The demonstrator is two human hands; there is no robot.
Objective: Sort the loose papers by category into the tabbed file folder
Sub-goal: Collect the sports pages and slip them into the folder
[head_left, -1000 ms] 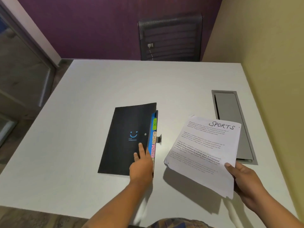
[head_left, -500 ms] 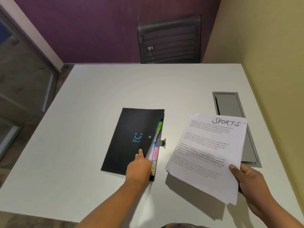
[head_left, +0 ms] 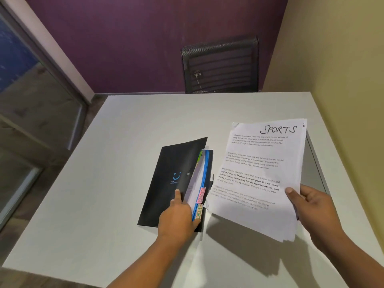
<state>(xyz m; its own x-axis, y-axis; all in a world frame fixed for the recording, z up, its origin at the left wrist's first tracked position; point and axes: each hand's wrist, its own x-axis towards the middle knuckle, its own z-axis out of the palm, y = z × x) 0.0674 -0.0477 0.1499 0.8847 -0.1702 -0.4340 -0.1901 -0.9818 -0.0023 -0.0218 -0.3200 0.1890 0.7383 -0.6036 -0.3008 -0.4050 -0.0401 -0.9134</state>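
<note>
Lifted wider, folder (head_left: 174,179) cover; long axis runs away.

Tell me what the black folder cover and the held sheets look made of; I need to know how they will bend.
Folder cover: probably thin matte plastic, since its lifted edge curves smoothly with a faint sheen; coated card is possible. Sheets: plain white office paper, matte, with printed text and a fanned, slightly drooping lower edge in the right hand.
</note>
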